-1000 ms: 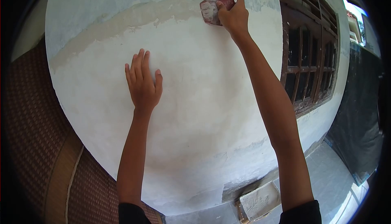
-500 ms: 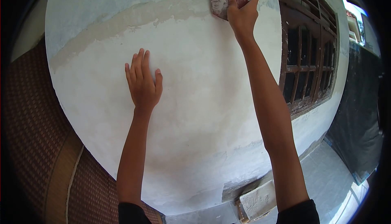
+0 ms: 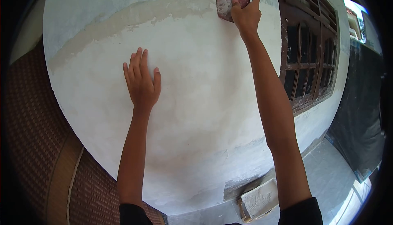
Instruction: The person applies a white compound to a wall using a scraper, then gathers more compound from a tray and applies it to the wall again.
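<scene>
High on the wall (image 3: 188, 73), my right hand (image 3: 248, 17) grips a flat, dark red putty scraper (image 3: 224, 7) smeared with white paste. The thumb presses on its near face and the fingers curl over its far edge. The scraper is at the right end of a beige, uncoated band (image 3: 131, 16), close against the wall. Lower and to the left, my left hand (image 3: 142, 86) lies flat on the white-coated surface with its fingers stretched out and nothing held.
A brown wooden window (image 3: 307, 53) with dark panes is to the right. On the grey tiled floor (image 3: 323, 171) below sits a tray (image 3: 260, 198) of white paste. Woven brown panels (image 3: 37, 122) stand at the left, and a dark sheet (image 3: 358, 110) hangs far right.
My right hand and the scraper have shifted slightly down and to the right. My left hand stays flat on the wall, with the whole view moved a little.
</scene>
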### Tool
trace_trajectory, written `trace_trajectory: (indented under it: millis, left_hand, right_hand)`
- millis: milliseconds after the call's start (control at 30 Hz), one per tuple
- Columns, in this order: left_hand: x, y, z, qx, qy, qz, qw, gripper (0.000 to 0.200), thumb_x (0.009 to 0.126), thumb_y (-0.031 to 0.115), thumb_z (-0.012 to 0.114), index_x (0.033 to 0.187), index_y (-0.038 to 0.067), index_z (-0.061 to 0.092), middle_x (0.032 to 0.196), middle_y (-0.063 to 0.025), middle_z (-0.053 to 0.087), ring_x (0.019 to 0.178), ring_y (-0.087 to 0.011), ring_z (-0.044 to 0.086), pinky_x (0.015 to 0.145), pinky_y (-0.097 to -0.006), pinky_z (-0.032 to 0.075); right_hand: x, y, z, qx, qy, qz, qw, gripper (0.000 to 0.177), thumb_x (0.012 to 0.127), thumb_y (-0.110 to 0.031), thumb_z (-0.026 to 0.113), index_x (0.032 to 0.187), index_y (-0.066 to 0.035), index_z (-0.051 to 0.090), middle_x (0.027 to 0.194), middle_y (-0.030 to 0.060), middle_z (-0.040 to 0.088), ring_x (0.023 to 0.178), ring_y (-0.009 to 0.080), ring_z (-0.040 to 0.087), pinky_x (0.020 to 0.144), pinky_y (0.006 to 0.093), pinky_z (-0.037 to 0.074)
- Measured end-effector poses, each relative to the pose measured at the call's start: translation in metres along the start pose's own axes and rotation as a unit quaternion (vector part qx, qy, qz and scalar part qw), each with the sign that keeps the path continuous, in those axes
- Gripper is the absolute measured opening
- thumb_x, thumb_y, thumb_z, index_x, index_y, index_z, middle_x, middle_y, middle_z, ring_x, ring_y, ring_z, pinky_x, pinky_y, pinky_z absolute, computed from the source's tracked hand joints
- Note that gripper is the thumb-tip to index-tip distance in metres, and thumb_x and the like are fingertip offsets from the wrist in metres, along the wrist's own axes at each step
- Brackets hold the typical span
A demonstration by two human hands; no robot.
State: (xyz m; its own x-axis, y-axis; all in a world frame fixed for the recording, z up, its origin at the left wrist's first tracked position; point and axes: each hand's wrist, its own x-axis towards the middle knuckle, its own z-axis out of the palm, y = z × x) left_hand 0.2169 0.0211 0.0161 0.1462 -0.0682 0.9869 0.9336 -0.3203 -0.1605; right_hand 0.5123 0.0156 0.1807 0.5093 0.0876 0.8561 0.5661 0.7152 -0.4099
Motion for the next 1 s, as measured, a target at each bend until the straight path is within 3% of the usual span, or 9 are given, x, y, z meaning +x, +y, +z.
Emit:
trace_trajectory:
  millis: [33,133,267,400,533,600,667,733,1000]
  left_hand:
    - [0.001,-0.001,0.000,0.002,0.002,0.003,1.000,0.056,0.097,0.020,0.050,0.151,0.008,0.038,0.157,-0.0097,0.038,0.147,-0.0291,0.030,0.122,-0.0529,0.016]
    - [0.001,0.001,0.000,0.000,0.001,-0.002,1.000,0.056,0.097,0.020,0.050,0.151,0.007,0.038,0.157,-0.0097,0.038,0.147,-0.0291,0.030,0.122,-0.0528,0.017]
    - [0.001,0.000,-0.001,-0.006,-0.005,-0.001,1.000,0.057,0.097,0.019,0.051,0.151,0.007,0.038,0.157,-0.0097,0.038,0.147,-0.0292,0.030,0.122,-0.0528,0.017]
    - [0.001,0.001,-0.001,-0.002,0.008,0.002,1.000,0.057,0.096,0.018,0.051,0.151,0.007,0.038,0.156,-0.0101,0.038,0.147,-0.0294,0.031,0.122,-0.0528,0.017]
    - [0.002,0.001,-0.002,0.016,0.009,0.003,1.000,0.053,0.097,0.020,0.052,0.148,0.006,0.044,0.153,-0.0112,0.044,0.144,-0.0292,0.036,0.121,-0.0523,0.021]
    - [0.002,0.003,-0.001,0.015,0.012,0.004,1.000,0.053,0.097,0.020,0.052,0.147,0.006,0.044,0.153,-0.0112,0.044,0.144,-0.0293,0.036,0.121,-0.0523,0.021]
    - [0.002,0.001,-0.001,0.016,0.017,0.003,1.000,0.053,0.097,0.020,0.052,0.147,0.006,0.044,0.153,-0.0112,0.044,0.144,-0.0294,0.036,0.121,-0.0522,0.021]
    - [0.002,0.002,-0.001,0.001,0.007,0.001,1.000,0.056,0.096,0.018,0.051,0.150,0.007,0.039,0.156,-0.0102,0.039,0.147,-0.0297,0.031,0.122,-0.0530,0.017]
    - [0.001,0.000,-0.001,0.005,0.008,0.005,1.000,0.056,0.097,0.018,0.051,0.150,0.007,0.039,0.156,-0.0102,0.039,0.146,-0.0298,0.032,0.122,-0.0531,0.018]
  right_hand:
    - [0.000,-0.002,-0.004,0.029,0.006,0.005,1.000,0.048,0.087,-0.012,0.070,0.128,-0.003,0.046,0.106,0.0176,0.071,0.098,0.0325,0.070,0.102,0.0434,0.042]
    - [-0.014,-0.015,0.008,0.123,-0.043,-0.019,0.991,0.048,0.089,-0.015,0.071,0.130,-0.006,0.049,0.109,0.0207,0.069,0.093,0.0283,0.071,0.081,0.0360,0.058]
    - [-0.011,-0.007,0.007,-0.042,-0.027,-0.047,0.998,0.048,0.090,-0.021,0.073,0.129,-0.006,0.050,0.105,0.0202,0.069,0.094,0.0305,0.070,0.093,0.0397,0.053]
    - [-0.005,-0.020,-0.006,0.101,-0.015,0.015,0.995,0.048,0.090,-0.023,0.072,0.129,-0.006,0.050,0.107,0.0217,0.069,0.096,0.0293,0.070,0.090,0.0391,0.055]
    - [-0.010,-0.004,0.006,-0.055,-0.067,-0.089,0.992,0.049,0.090,-0.022,0.073,0.129,-0.005,0.050,0.106,0.0216,0.070,0.097,0.0305,0.071,0.092,0.0384,0.054]
    - [-0.001,0.005,-0.004,-0.036,-0.023,-0.080,0.996,0.049,0.085,-0.013,0.071,0.127,-0.004,0.047,0.102,0.0149,0.073,0.096,0.0316,0.069,0.099,0.0500,0.036]
    - [0.000,0.001,-0.007,-0.020,-0.003,-0.073,0.997,0.049,0.086,-0.013,0.071,0.127,-0.004,0.047,0.102,0.0164,0.072,0.094,0.0325,0.069,0.102,0.0497,0.036]
    - [-0.014,-0.019,-0.008,0.091,-0.042,-0.029,0.995,0.047,0.091,-0.020,0.072,0.129,-0.005,0.050,0.108,0.0206,0.070,0.095,0.0283,0.071,0.088,0.0364,0.056]
    - [0.003,-0.008,-0.008,0.019,0.008,-0.032,0.999,0.047,0.089,-0.018,0.072,0.128,-0.003,0.050,0.111,0.0227,0.069,0.091,0.0298,0.072,0.080,0.0376,0.059]
